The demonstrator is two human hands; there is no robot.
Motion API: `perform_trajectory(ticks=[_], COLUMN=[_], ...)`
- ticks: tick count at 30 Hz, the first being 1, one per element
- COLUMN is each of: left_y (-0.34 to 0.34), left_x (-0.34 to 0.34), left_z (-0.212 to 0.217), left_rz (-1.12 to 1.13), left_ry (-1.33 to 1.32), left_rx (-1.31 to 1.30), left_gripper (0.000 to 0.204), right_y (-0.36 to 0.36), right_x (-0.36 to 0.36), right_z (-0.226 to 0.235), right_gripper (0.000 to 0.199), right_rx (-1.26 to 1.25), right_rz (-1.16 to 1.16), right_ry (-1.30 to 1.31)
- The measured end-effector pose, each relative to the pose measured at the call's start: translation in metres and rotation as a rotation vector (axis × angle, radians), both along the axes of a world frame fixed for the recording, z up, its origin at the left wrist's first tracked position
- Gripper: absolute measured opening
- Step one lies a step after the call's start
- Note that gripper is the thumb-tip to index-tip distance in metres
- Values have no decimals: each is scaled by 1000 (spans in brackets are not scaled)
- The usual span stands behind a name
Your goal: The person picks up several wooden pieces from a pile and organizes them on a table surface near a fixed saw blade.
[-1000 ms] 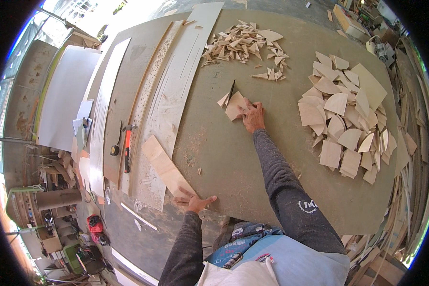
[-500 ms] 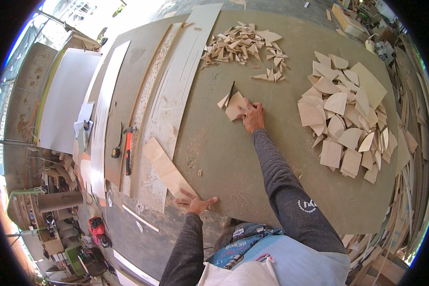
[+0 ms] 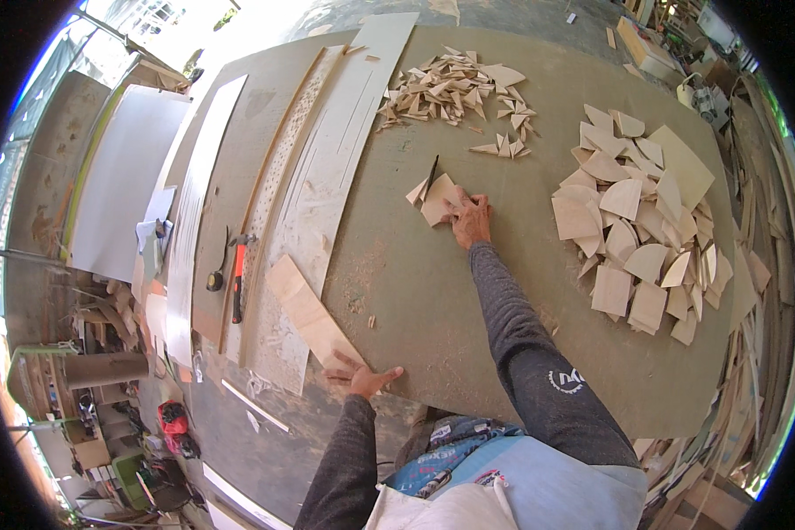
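Note:
My left hand [image 3: 363,377] lies with fingers spread at the table's near edge, over the lower end of a long plywood strip [image 3: 312,311]. Further right and farther forward, my right hand [image 3: 471,219] has its fingers bent onto the right edge of a small plywood piece [image 3: 437,205] lying on the table. A thin dark pencil-like stick [image 3: 431,177] rests across that piece's left side, clear of my fingers. Part of another small wooden piece [image 3: 415,188] shows to the left of the stick.
Small pointed wood offcuts [image 3: 450,88] are heaped at the table's far side. A big pile of rounded plywood pieces [image 3: 623,199] covers the right. On the left are a hammer [image 3: 238,283], a tape measure [image 3: 215,281] and long pale boards [image 3: 353,115]. Sawdust dots the brown tabletop [image 3: 415,309].
The whole view has shifted slightly. Both hands keep their places, the left spread out and the right on the small plywood piece.

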State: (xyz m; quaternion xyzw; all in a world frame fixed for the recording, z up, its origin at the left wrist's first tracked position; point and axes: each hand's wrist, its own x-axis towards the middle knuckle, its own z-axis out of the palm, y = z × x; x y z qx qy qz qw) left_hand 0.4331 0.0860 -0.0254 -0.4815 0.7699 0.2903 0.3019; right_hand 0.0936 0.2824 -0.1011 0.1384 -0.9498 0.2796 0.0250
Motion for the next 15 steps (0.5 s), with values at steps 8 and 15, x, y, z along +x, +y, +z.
perform_trajectory(ticks=[8,15], left_y=[0,-3], left_x=[-3,0], left_z=[-1,-9], left_rz=[-8,-1], left_ry=[-30,-56], left_rx=[-2,-28], left_gripper=[175,175], right_y=[1,-3], right_x=[3,7], right_z=[-5,-11], right_gripper=[41,40], right_rx=[14,40], right_rz=[17,-3], right_ry=[7,64])
